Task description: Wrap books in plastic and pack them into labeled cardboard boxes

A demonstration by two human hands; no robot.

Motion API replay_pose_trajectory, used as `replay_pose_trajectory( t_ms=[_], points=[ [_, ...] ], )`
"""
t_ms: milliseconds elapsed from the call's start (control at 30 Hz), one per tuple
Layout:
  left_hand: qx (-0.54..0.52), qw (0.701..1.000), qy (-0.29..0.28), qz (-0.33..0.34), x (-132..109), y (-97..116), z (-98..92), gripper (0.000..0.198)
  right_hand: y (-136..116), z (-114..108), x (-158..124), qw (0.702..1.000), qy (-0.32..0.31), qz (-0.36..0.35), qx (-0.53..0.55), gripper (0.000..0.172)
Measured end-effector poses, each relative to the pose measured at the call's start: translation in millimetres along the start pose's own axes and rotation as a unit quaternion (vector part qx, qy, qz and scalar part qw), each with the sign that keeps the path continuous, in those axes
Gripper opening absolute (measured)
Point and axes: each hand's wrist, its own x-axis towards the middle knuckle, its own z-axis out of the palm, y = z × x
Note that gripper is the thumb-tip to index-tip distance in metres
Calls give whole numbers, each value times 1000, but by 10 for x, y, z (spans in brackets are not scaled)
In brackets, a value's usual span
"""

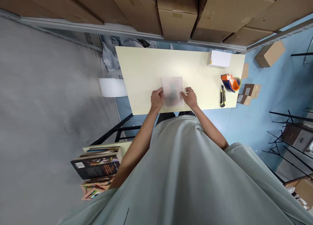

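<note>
A flat, rectangular packet in pale translucent wrapping lies on the cream tabletop, with a blurred greyish shape showing through it. At its left edge is my left hand, fingers closed together on the wrapping. My right hand rests by the right edge; its thumb reaches the packet while the bent fingers stay apart from the thumb. Whatever is inside the wrapping is too blurred to name.
On the table's right lie a yellow-and-black utility knife, an orange-and-blue tape dispenser and a white box. Cardboard boxes fill a shelf beyond the table. Books stand at lower left.
</note>
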Motion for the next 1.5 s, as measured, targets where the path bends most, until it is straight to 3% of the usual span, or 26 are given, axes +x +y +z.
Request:
replay_pose_trajectory(
  t_ms=[133, 400, 600, 767, 967, 1067, 1167, 1233, 1367, 1500],
  points=[
    [42, 999, 8, -15, 32, -52, 7, 48, 134, 10, 114, 996, -22, 63, 55, 24],
    [-23, 998, 3, -59, 13, -104, 7, 41, 33, 258, 151, 992, -85, 31, 88, 39],
    [-15, 998, 10, -67, -24, -81, 60, 42, 101, 120, 130, 992, -95, 4, 86, 42],
    [11, 998, -5, -56, -144, 59, 273, 43, 337, -104, 178, 988, -92, 13, 121, 37],
    [37, 998, -32, -47, -180, 260, 663, 37, 692, -456, 198, 992, -58, 15, 107, 22],
    [59, 997, -9, -38, -155, 262, 754, 40, 960, -781, 100, 998, 14, -26, 56, 6],
    [62, 998, 1, -24, -128, 215, 764, 40, 1294, -1182, -26, 985, 156, -51, -53, 20],
    [53, 998, 1, -20, -114, 193, 753, 39, 1503, -1403, -68, 968, 223, -15, -113, 32],
    [44, 998, -6, -34, -81, 202, 734, 35, 1757, -1579, -14, 957, 238, 64, -155, 51],
    [59, 997, -20, -33, -40, 244, 698, 32, 1759, -1503, 43, 954, 233, 79, -172, 49]
  ],
)
